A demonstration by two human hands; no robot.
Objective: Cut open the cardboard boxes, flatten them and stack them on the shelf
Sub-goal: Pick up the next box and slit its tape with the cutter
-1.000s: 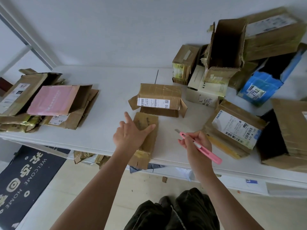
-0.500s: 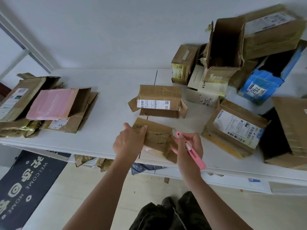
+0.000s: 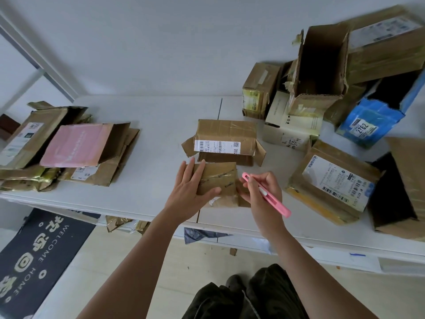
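Note:
A small taped brown box [image 3: 222,178] lies near the front edge of the white table [image 3: 149,125]. My left hand [image 3: 192,192] lies flat on its left half, fingers straight, thumb along its front side. My right hand [image 3: 262,192] grips a pink box cutter [image 3: 268,195] beside the box's right end; the cutter's tip points up and left. Behind it sits a brown box [image 3: 226,140] with a white label and loose flaps. A pile of flattened boxes [image 3: 69,148], one pink on top, lies at the table's left.
Several unflattened boxes crowd the table's right: an open tall brown box [image 3: 322,65], a white one [image 3: 292,127], a blue one [image 3: 370,123], a labelled brown one [image 3: 333,180]. Cardboard scraps lie on a lower shelf [image 3: 124,224]. A dark doormat [image 3: 39,261] covers the floor at left.
The small box has been turned from lengthwise to crosswise and pulled onto the table. My left hand now lies flat on it, and my right hand with the cutter has closed in on its right end.

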